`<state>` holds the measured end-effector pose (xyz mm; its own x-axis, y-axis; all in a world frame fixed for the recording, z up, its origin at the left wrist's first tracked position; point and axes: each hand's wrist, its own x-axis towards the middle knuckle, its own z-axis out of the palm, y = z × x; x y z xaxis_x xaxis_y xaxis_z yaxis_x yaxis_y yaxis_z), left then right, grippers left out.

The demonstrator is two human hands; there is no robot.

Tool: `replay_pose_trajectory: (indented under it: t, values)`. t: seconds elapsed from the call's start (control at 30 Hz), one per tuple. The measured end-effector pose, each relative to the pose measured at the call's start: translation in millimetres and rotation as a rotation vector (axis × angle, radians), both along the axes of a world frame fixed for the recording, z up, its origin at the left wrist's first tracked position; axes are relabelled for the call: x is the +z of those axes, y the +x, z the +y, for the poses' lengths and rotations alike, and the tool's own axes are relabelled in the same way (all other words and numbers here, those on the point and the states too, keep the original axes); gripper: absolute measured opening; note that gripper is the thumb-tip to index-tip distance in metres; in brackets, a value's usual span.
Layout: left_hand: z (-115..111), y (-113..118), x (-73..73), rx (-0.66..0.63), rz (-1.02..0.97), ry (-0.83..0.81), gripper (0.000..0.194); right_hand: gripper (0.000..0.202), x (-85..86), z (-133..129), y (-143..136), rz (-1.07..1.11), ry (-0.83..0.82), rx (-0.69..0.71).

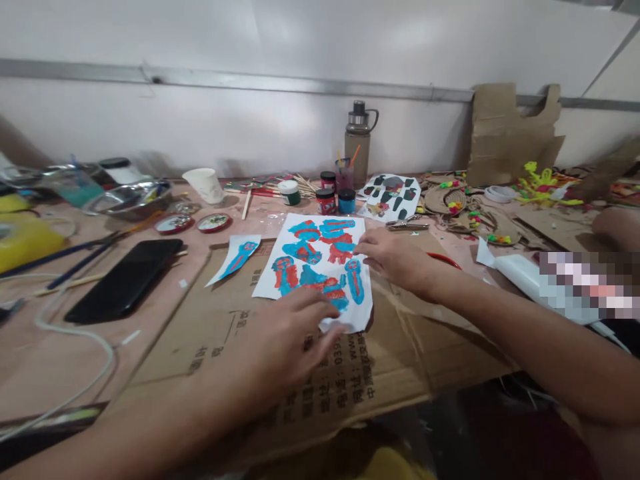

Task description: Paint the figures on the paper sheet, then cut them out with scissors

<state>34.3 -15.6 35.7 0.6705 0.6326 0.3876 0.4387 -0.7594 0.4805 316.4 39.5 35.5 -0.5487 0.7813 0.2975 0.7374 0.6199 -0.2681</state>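
Note:
A white sheet of paper (287, 230) painted with blue and red shapes lies on a flat piece of cardboard (200, 327). Over its near edge is my left hand (295, 327), thumb and fingers apart, slightly blurred. My right hand (393, 259) rests at the sheet's right edge with its fingers stretched onto the paper; the fingertips' contact is partly hidden. To the left, a cut strip of paper (235, 259) with a blue and red shape lies by itself. A red curved handle (444, 259) shows behind my right forearm.
Paint jars (326, 201), a paper cup (205, 186) and a bottle (358, 140) stand along the back. A black phone (125, 280) and a white cable (75, 330) lie left. Cardboard pieces (493, 133) and yellow craft bits (543, 187) are right, near another person's arm.

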Motion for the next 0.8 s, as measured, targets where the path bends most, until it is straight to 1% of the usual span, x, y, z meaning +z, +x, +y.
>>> replay_pose_trajectory:
  t: [0.07, 0.1, 0.17, 0.23, 0.33, 0.43, 0.57, 0.7, 0.8]
  values:
    - [-1.8, 17.7, -6.8, -0.156, 0.129, 0.152, 0.033, 0.027, -10.4, 15.7, -3.3, 0.011, -0.028, 0.017]
    - [-2.3, 25.5, -9.7, -0.182, 0.165, 0.21, 0.034, 0.028, -14.9, 22.2, -3.8, 0.033, -0.046, 0.019]
    - [-1.8, 37.5, -13.9, -0.183, 0.238, 0.266, 0.035, 0.028, -21.5, 31.5, -3.9, 0.075, -0.087, 0.005]
    - [1.2, 44.1, -15.6, -0.157, 0.286, 0.283, 0.038, 0.026, -25.1, 36.2, -4.2, 0.093, -0.133, -0.018]
    - [12.0, 46.7, -16.1, -0.096, 0.324, 0.253, 0.04, 0.029, -26.4, 37.2, -5.0, 0.076, -0.184, -0.031]
    - [28.5, 45.2, -17.3, -0.031, 0.341, 0.177, 0.038, 0.032, -25.2, 35.4, -4.3, 0.07, -0.207, -0.021]
    - [46.6, 43.0, -19.8, -0.008, 0.357, 0.09, 0.036, 0.03, -24.2, 36.2, -2.5, 0.117, -0.234, 0.012]
    - [51.8, 42.8, -20.2, -0.018, 0.375, 0.053, 0.04, 0.029, -27.5, 42.3, -2.8, 0.165, -0.274, 0.037]
    - [52.2, 42.8, -19.8, -0.027, 0.378, 0.023, 0.039, 0.031, -30.2, 45.5, -3.3, 0.23, -0.306, 0.01]
